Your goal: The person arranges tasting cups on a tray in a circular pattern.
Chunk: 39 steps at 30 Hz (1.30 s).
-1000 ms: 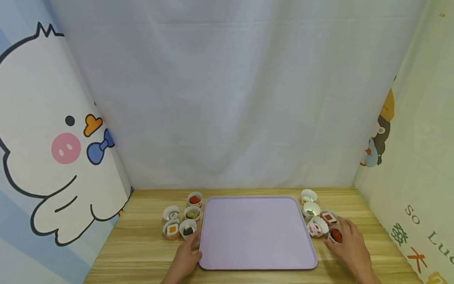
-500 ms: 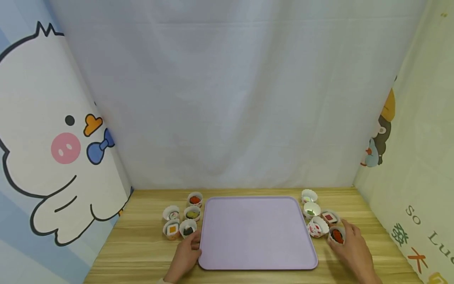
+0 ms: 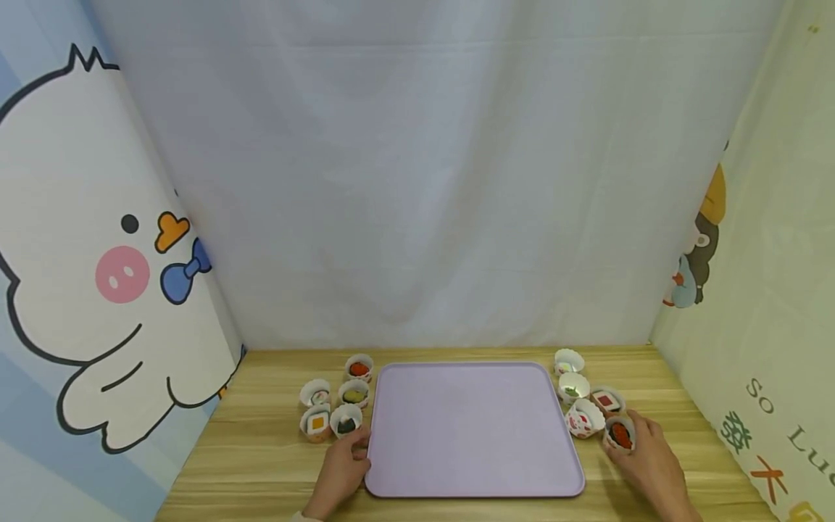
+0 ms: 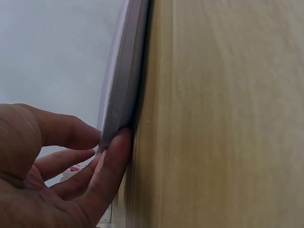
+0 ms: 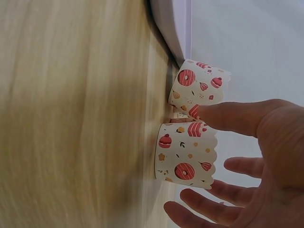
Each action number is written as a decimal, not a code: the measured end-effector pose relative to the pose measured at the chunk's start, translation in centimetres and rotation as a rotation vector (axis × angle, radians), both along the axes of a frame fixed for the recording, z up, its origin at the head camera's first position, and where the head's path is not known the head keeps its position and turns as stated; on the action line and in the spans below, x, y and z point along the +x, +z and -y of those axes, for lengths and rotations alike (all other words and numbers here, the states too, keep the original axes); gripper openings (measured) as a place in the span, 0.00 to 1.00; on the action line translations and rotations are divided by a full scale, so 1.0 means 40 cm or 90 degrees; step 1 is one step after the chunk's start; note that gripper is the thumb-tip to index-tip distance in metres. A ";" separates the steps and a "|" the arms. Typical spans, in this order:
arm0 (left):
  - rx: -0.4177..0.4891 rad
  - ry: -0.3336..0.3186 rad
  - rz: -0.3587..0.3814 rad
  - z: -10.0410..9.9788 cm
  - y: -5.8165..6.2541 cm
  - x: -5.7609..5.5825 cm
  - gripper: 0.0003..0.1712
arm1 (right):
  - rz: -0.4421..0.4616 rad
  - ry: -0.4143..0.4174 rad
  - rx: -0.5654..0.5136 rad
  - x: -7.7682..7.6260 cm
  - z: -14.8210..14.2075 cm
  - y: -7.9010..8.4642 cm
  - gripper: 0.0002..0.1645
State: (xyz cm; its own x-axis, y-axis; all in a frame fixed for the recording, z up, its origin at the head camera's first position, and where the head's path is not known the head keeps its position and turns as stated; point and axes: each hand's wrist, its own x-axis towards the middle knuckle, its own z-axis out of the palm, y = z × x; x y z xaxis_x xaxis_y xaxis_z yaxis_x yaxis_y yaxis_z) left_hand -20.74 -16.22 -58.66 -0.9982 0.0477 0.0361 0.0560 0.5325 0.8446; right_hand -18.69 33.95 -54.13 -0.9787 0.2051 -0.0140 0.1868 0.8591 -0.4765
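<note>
Head view shows the right hand [image 3: 652,464] a little farther right than 1 second ago, so more of the near cup [image 5: 185,154] can be seen. That cup sits on the counter [image 3: 261,457], at the near end of 5 cups on the right of the tray [image 3: 476,435]. I think the hand is getting set around it, and the cup is not lifted yet. The right grip is apart, with the thumb on 1 side of the cup and fingers on the other; from here I can't tell how hard they touch it. The left hand [image 3: 339,467] has its grip pinched on the left edge of the tray, about where it was before.

The cup looks like thin, stiff paper, with a wavy top and pink cakes and flowers printed on it. Something red and dark [image 3: 622,435] is inside. A spotted cup [image 5: 202,85] leans close to the tray. The tray is flat, smooth and light purple, with round corners and a low rim. The counter has long wood stripes. 5 more cups [image 3: 317,437] stand on the left.
</note>
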 end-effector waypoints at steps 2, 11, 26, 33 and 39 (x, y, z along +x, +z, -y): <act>0.006 0.004 0.005 0.000 0.002 0.001 0.31 | 0.002 0.003 0.002 -0.001 -0.001 0.000 0.51; 0.009 0.026 0.006 0.001 0.004 0.008 0.32 | -0.013 0.017 0.008 -0.005 -0.007 -0.004 0.49; 0.016 0.021 0.013 0.005 0.002 0.006 0.31 | -0.021 0.023 -0.008 -0.013 -0.011 -0.007 0.47; 0.017 0.010 0.012 0.005 0.000 0.005 0.32 | -0.020 0.032 -0.016 -0.024 -0.020 -0.015 0.47; 0.013 0.008 0.006 0.005 -0.001 0.005 0.32 | -0.027 0.043 -0.021 -0.029 -0.027 -0.022 0.47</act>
